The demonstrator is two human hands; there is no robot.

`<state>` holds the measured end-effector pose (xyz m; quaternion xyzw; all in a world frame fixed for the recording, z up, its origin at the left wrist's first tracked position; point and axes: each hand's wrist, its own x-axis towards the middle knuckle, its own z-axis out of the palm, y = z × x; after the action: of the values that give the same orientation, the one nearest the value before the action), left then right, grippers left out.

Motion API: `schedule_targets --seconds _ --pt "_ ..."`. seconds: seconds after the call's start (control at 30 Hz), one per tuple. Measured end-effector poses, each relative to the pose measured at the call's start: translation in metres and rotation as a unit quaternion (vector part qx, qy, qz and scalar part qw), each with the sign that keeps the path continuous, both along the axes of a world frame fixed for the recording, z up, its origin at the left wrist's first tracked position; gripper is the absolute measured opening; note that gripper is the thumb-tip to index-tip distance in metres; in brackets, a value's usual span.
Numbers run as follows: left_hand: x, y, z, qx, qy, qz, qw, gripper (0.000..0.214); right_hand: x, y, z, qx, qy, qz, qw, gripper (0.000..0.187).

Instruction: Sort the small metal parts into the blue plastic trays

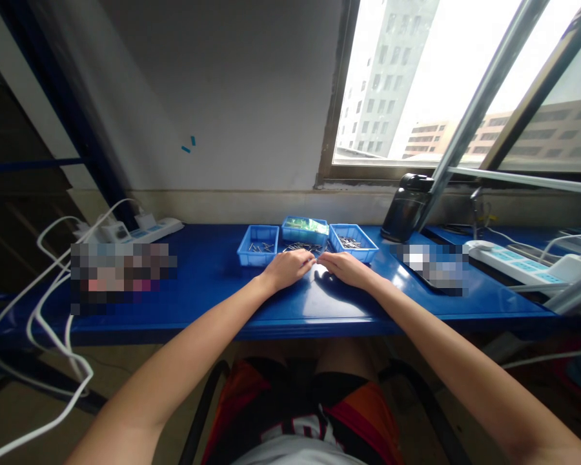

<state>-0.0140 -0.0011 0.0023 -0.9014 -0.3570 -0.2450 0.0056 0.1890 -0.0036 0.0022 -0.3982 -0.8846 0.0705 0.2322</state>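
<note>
My left hand and my right hand meet fingertip to fingertip low over the blue table. Both are closed in a pinch; whatever sits between the fingers is too small to make out. Just beyond them lies a loose pile of thin metal pieces, like screws or pins, partly hidden by my left hand. A blue bin with a few such pieces stands beyond my left hand. Another blue bin, holding more of them, is behind my right hand. Between these, farther back, a third blue bin contains a green-and-clear plastic packet.
A black bottle stands at the back right near a metal post. Power strips with white cables lie on both sides of the table. Blurred-out items rest at left and right. The wall and window rise behind.
</note>
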Motion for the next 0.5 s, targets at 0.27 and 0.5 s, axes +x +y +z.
schedule_targets --seconds 0.27,0.5 --pt "0.0006 0.0018 -0.0014 0.001 -0.001 -0.036 0.999 0.024 -0.0023 -0.0008 -0.0014 -0.007 0.000 0.003 1.000 0.033" --pt "0.0010 -0.0069 0.0054 -0.021 0.010 0.010 1.000 0.015 -0.0007 -0.0006 0.0001 0.012 -0.030 -0.032 0.999 0.027"
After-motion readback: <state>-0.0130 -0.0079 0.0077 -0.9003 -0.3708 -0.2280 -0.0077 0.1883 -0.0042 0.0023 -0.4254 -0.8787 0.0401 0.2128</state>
